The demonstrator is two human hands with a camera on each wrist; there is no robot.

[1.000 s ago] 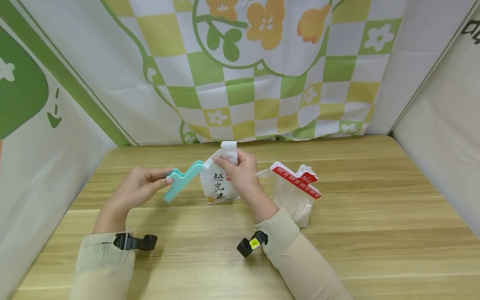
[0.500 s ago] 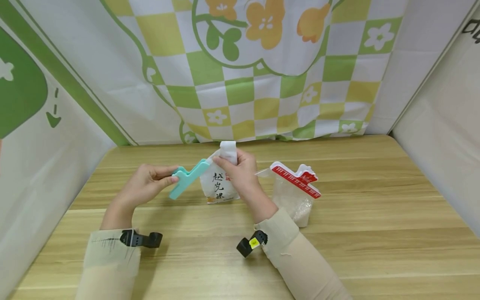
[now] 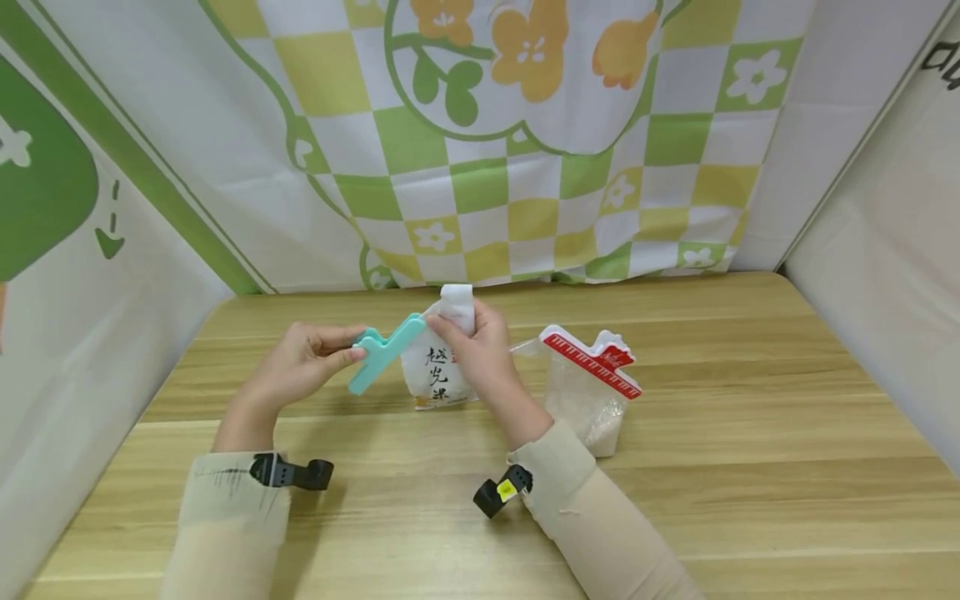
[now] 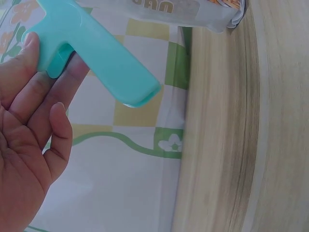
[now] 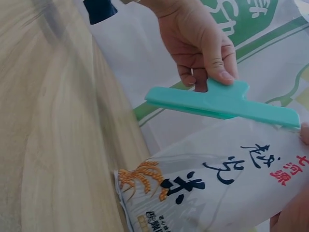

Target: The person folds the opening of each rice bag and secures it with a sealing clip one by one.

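Note:
My left hand pinches the grips of a teal bag clip between thumb and fingers. My right hand holds the folded top of a white rice bag with dark characters on its front. The clip's upper end meets the bag's left edge, close to the right thumb. In the right wrist view the clip lies along the edge of the bag; whether the bag is between its jaws I cannot tell. The left wrist view shows the clip slanting below the bag.
Right of the right hand stands a clear bag of rice, its top pinched by a red and white clip. All this is on a wooden table. A checkered cloth hangs behind, with pale walls at both sides.
My left hand has moved right with the teal clip, bringing the clip's upper end along the bag's edge toward the right thumb. The right hand and the rice bag have stayed in place.

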